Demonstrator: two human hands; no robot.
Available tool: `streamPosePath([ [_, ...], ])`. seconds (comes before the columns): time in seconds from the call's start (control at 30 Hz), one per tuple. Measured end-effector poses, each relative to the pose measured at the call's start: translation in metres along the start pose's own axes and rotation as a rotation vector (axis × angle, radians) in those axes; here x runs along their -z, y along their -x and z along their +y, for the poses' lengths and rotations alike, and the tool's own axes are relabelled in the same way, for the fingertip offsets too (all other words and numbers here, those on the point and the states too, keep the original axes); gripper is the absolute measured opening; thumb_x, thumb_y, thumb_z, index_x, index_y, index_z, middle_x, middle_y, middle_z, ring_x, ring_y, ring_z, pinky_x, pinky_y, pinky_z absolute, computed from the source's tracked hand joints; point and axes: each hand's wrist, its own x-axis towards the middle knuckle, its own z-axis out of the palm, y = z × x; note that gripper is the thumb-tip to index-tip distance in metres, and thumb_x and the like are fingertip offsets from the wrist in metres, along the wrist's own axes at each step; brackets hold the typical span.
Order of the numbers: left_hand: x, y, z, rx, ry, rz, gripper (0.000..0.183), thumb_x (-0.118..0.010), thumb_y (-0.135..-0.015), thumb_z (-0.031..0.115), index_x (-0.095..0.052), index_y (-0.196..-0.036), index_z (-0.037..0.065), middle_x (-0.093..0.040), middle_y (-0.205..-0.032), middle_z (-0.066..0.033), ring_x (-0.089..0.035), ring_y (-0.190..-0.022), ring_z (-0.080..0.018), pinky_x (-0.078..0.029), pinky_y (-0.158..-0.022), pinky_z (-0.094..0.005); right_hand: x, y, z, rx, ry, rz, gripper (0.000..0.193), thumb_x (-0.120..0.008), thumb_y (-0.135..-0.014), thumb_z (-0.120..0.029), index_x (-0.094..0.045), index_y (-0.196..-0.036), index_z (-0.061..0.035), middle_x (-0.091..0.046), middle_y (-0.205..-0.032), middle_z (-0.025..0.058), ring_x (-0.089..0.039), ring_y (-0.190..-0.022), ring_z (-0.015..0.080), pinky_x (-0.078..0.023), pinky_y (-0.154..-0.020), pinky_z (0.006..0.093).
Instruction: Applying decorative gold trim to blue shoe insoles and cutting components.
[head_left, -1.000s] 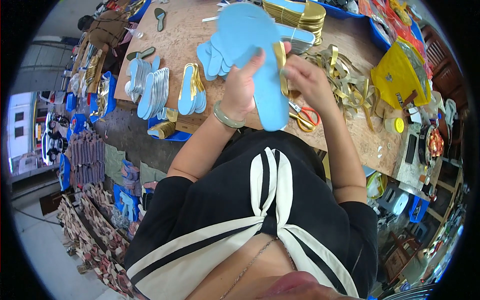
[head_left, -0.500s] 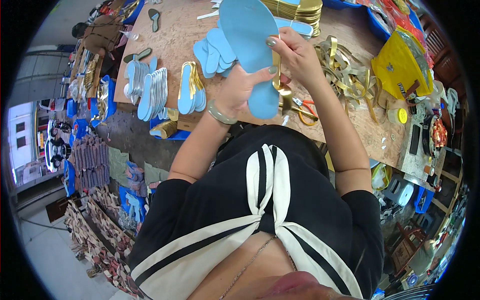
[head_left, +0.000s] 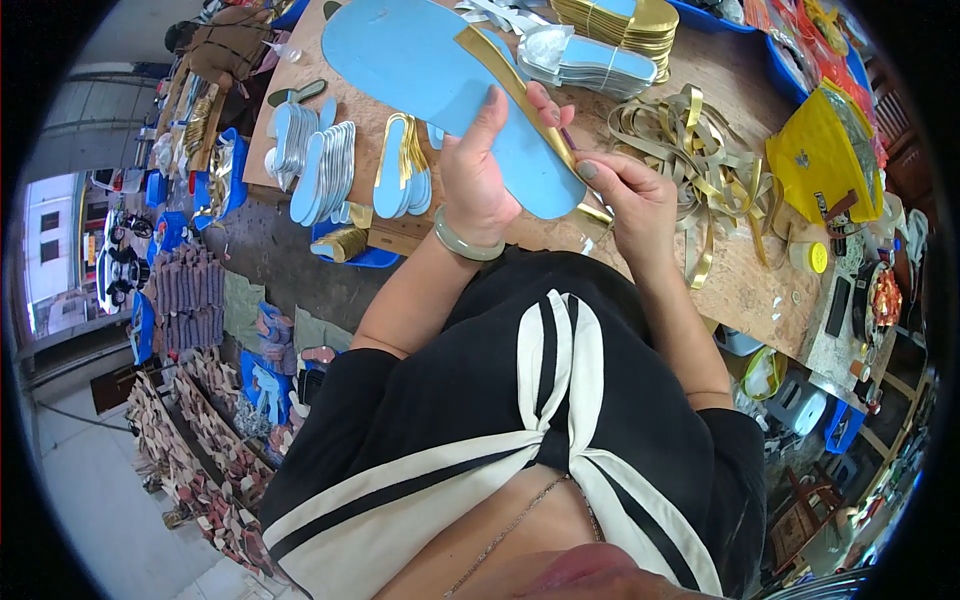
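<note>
The left hand [head_left: 478, 170] is closed around a light blue insole [head_left: 440, 85], thumb across its upper face and fingers tucked beneath, holding it up off the wooden table [head_left: 735, 275] with the toe end pointing away and to the left; a pale green bangle [head_left: 465, 243] sits on that wrist; the right hand [head_left: 632, 200] pinches a gold strip [head_left: 520, 90] against the insole's near right edge, thumb and forefinger pressed shut on it just beside the heel; the strip runs from that pinch up along the insole's edge and across its face toward the far end; a little of the gold shows below the pinch, right under the heel; beyond the right hand, farther out on the table, lies a loose tangle of gold strips [head_left: 690, 140], near the knuckles but not touching them; out past that, to the right, sits a yellow bag [head_left: 825, 160]; to the left of the left hand, rows of blue insoles with gold edges [head_left: 402, 180] stand on edge, and further left another row of pale ones [head_left: 325, 170]; above both hands, at the far side of the table, are stacks of gold-faced insoles [head_left: 620, 25] tied in bundles.
</note>
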Motion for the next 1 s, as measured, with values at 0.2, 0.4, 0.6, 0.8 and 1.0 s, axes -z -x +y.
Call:
streamPosePath([
  [0.2,0.0,0.003,-0.005,0.017,-0.127,0.012,0.03,-0.052,-0.094,0.025,-0.05,-0.109,-0.001,-0.058,-0.094,-0.0105,-0.058,-0.082,-0.0206,-0.051,-0.079,-0.0407,0.004,-0.002,0.014,-0.09,-0.004,-0.044,0.016,-0.066,-0.084,-0.011,-0.07,-0.096,-0.0005,-0.067,-0.082,0.0025,-0.057,-0.075,0.0051,-0.045,-0.068,0.0201],
  [0.4,0.006,0.016,-0.022,0.11,-0.219,0.15,0.024,-0.063,-0.086,0.009,-0.054,-0.106,-0.002,-0.062,-0.092,-0.0114,-0.064,-0.083,-0.0208,-0.054,-0.075,-0.0328,0.008,-0.011,0.014,0.005,0.279,-0.124,0.016,-0.066,-0.085,-0.014,-0.067,-0.09,0.001,-0.059,-0.071,-0.0037,-0.049,-0.062,0.003,-0.04,-0.055,0.0197],
  [0.6,0.033,0.005,-0.028,0.197,-0.25,0.119,0.027,-0.061,-0.083,0.004,-0.055,-0.109,-0.004,-0.064,-0.096,-0.012,-0.064,-0.087,-0.0214,-0.053,-0.076,-0.0322,0.012,-0.027,0.028,-0.208,0.052,-0.205,0.019,-0.069,-0.082,-0.014,-0.068,-0.091,0.0025,-0.06,-0.075,-0.0032,-0.05,-0.069,0.0028,-0.039,-0.061,0.0182],
  [0.8,0.068,-0.001,-0.023,0.279,-0.579,-0.068,0.026,-0.059,-0.087,0.014,-0.057,-0.108,-0.003,-0.064,-0.098,-0.009,-0.064,-0.09,-0.0168,-0.052,-0.078,-0.0302,0.017,-0.031,0.037,-0.378,-0.125,-0.165,0.01,-0.069,-0.08,-0.011,-0.068,-0.084,-0.0021,-0.05,-0.059,-0.0092,-0.03,-0.048,-0.0008,-0.018,-0.045,0.0185],
  [1.0,0.02,0.011,0.055,-0.494,-1.793,-0.606,0.026,-0.069,-0.079,0.025,-0.062,-0.098,0.008,-0.06,-0.091,-0.0064,-0.058,-0.086,-0.0213,-0.046,-0.072,-0.0328,0.044,-0.062,-0.011,-0.054,0.481,-0.206,0.013,-0.067,-0.08,-0.012,-0.069,-0.085,0.0009,-0.064,-0.072,-0.0016,-0.056,-0.064,0.0048,-0.044,-0.057,0.0215],
])
